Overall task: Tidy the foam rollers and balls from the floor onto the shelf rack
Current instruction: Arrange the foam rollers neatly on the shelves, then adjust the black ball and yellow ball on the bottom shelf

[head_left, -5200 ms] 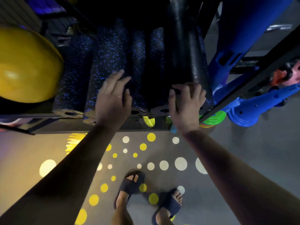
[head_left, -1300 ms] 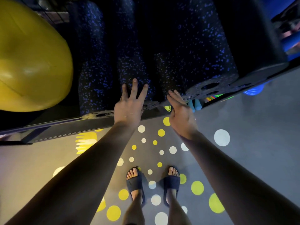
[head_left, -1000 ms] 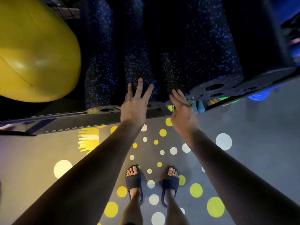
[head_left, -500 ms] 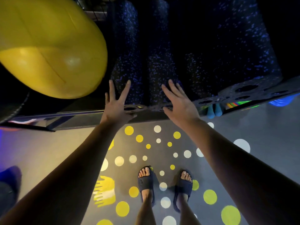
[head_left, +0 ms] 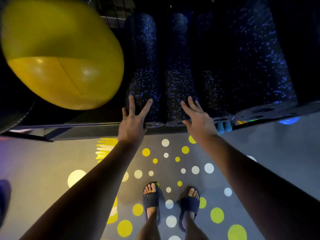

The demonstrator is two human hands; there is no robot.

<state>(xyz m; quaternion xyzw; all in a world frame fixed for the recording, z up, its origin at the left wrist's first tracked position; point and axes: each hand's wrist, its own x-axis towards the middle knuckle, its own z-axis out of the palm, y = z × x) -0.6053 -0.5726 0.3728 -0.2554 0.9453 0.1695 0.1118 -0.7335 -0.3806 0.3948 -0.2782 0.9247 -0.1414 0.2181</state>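
Several black foam rollers with blue flecks (head_left: 178, 70) lie side by side on the shelf rack (head_left: 83, 126), ends toward me. A large yellow ball (head_left: 58, 54) rests on the same shelf to their left. My left hand (head_left: 132, 122) is flat with fingers spread against the end of the leftmost roller (head_left: 142, 66). My right hand (head_left: 199, 118) is open, fingers on the end of a roller further right. Neither hand grips anything.
The grey floor (head_left: 52, 161) carries yellow and white dots, and my feet in dark slides (head_left: 152, 200) stand close to the rack. Blue items (head_left: 224, 128) show below the shelf edge at right. A dark blue shape (head_left: 4, 196) sits at the far left.
The view has swung left, so the yellow ball looms larger. Both hands stay open against the roller ends, shifted slightly left along the shelf edge.
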